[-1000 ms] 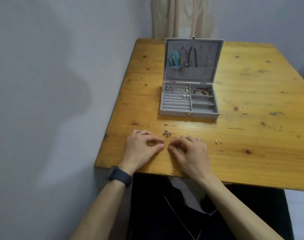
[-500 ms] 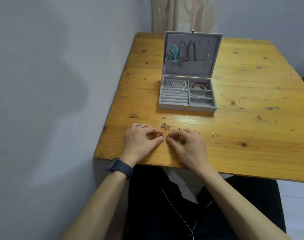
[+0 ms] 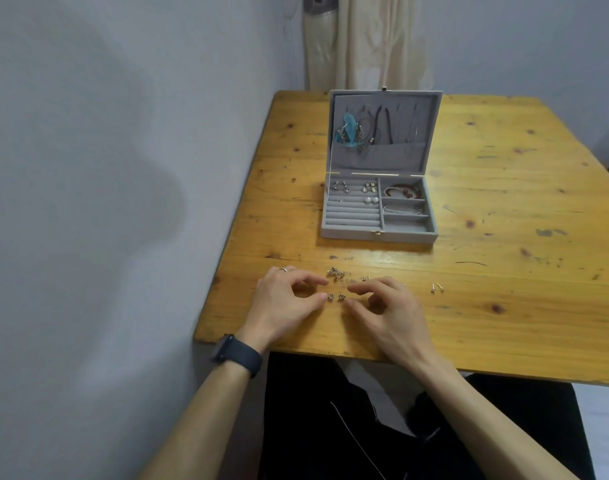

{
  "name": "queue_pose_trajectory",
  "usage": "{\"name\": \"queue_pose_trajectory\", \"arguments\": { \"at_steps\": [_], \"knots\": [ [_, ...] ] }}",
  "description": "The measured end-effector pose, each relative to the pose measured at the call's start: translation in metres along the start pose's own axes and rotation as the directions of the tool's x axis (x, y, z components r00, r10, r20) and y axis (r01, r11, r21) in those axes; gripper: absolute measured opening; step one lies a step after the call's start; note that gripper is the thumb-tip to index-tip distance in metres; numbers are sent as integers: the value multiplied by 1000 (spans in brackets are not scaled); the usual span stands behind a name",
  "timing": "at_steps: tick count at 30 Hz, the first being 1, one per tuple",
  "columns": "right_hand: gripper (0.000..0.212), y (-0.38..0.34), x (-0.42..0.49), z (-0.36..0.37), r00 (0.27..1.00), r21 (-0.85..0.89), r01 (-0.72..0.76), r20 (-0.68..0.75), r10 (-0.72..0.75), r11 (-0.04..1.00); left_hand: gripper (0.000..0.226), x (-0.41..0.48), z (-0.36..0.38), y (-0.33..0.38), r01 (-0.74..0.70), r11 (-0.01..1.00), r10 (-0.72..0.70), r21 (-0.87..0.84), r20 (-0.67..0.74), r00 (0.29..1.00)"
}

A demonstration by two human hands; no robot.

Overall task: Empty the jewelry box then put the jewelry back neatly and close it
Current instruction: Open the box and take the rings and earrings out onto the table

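The grey jewelry box [image 3: 379, 234] stands open mid-table, its lid [image 3: 382, 161] upright with necklaces and a teal pendant [image 3: 346, 134] hanging in it. Several earrings [image 3: 355, 192] sit in its left slots, and a red bracelet [image 3: 402, 192] lies in the top right compartment. On the table near me, two small earrings [image 3: 335, 296] lie side by side between my hands. My left hand [image 3: 284, 301] and right hand [image 3: 386, 311] rest on the wood with loosely curled fingers. Their thumb tips sit right beside the pair and hold nothing.
A cluster of earrings [image 3: 335, 273] lies just beyond my left fingers, and two thin gold studs [image 3: 436, 287] lie to the right. The wooden table [image 3: 504, 202] meets a wall on the left. A curtain [image 3: 362, 39] hangs behind it.
My fingertips were pinched together over the small earrings; now the hands have drawn slightly apart and the pair lies uncovered on the table between them.
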State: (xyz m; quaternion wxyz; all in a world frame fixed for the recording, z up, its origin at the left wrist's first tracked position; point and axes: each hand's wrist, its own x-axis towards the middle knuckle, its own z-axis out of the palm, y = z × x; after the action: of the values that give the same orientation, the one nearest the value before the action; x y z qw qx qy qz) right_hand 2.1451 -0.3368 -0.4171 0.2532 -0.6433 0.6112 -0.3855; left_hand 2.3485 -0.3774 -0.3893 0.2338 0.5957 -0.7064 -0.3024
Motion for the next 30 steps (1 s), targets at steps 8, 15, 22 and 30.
{"name": "queue_pose_trajectory", "arguments": {
  "at_steps": [8,15,22,30],
  "knots": [
    [16,-3,68,-43,996,-66,45,-73,-50,997,20,59,-20,40,-114,993,113,-2,-116,987],
    [25,23,150,-53,999,-318,-45,-40,34,947,28,135,4,65,-180,958,199,222,-63,978],
    [34,37,191,-48,997,-419,-7,67,39,908,35,178,32,77,-236,828,264,508,17,964],
    [20,36,202,-44,994,-467,79,106,-33,881,27,191,34,71,-224,855,254,467,-2,967]
  ]
}}
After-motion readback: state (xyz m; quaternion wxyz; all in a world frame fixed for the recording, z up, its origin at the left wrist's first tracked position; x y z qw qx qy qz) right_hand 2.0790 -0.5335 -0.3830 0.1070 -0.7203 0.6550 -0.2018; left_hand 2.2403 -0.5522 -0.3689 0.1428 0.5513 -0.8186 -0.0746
